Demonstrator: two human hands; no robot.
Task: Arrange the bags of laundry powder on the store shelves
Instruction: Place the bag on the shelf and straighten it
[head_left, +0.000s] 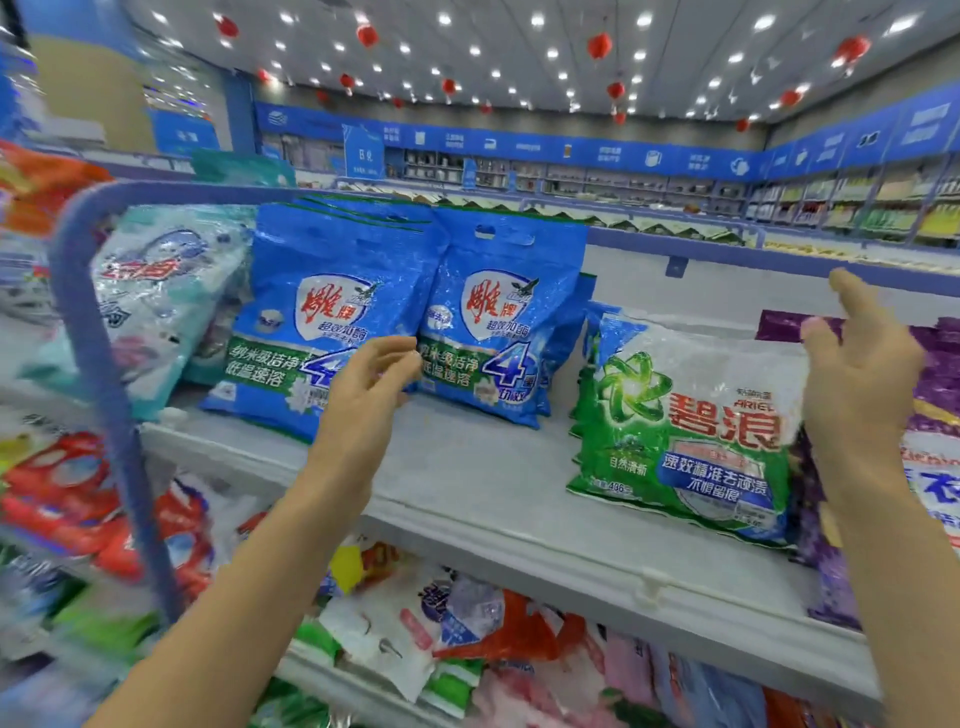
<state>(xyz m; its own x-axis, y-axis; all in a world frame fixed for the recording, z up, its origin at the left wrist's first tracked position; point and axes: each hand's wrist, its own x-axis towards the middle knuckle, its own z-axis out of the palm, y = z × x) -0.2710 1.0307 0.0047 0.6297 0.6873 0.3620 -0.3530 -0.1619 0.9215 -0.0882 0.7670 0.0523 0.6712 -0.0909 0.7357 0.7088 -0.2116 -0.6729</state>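
Two upright stacks of blue laundry powder bags stand on the top shelf (467, 499): the left stack (317, 291) and the right stack (498, 306). My left hand (363, 395) hovers in front of them, fingers apart, holding nothing. To the right, a green and white laundry powder bag (685, 431) leans at the front of its stack. Beside its right edge is my right hand (857, 374), raised with fingers spread and empty. A purple bag (930, 415) lies behind that hand.
A pale teal bag (150, 306) leans at the shelf's left end behind a blue frame post (104, 374). The lower shelf holds several mixed bags (441, 623), red ones at left (67, 488). Store aisles fill the background.
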